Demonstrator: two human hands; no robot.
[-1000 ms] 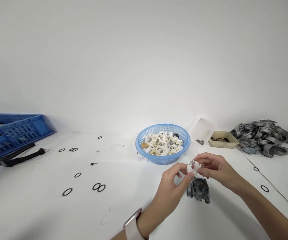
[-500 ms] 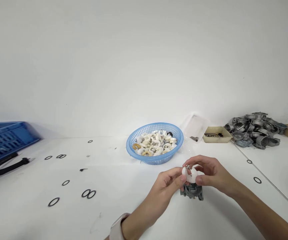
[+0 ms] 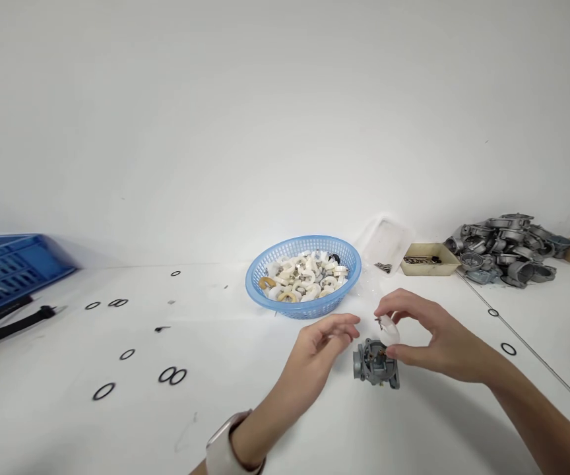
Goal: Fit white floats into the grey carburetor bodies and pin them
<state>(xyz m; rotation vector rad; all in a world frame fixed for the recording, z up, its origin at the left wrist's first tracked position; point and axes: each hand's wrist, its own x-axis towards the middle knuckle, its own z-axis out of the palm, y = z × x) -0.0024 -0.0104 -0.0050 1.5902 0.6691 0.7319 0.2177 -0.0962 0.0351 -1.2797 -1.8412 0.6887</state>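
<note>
The right hand (image 3: 431, 336) reaches in from the lower right, forearm slanting across the tabletop (image 3: 265, 422), wrist slightly raised. Its thumb and forefinger are pinched on a small white float (image 3: 388, 328), the other fingers curled loosely behind. The float hangs just above a grey carburetor (image 3: 375, 363) that sits on the tabletop right below the hand; whether float and carburetor touch cannot be told.

The left hand (image 3: 322, 346) comes in from the bottom centre, a pale watch (image 3: 223, 448) on the wrist. It hovers just left of the carburetor, palm turned inward, fingers (image 3: 347, 323) apart and lightly bent, holding nothing.

Behind the hands stands a blue basket (image 3: 303, 305) filled with white floats. To its right lie a clear bag (image 3: 386, 243) and a beige tray (image 3: 429, 260), then a heap of grey castings (image 3: 505, 247). Black rings (image 3: 171, 375) lie scattered on the left of the tabletop, and a blue crate (image 3: 10, 267) with a black strap (image 3: 8, 326) sits at the far left edge.
</note>
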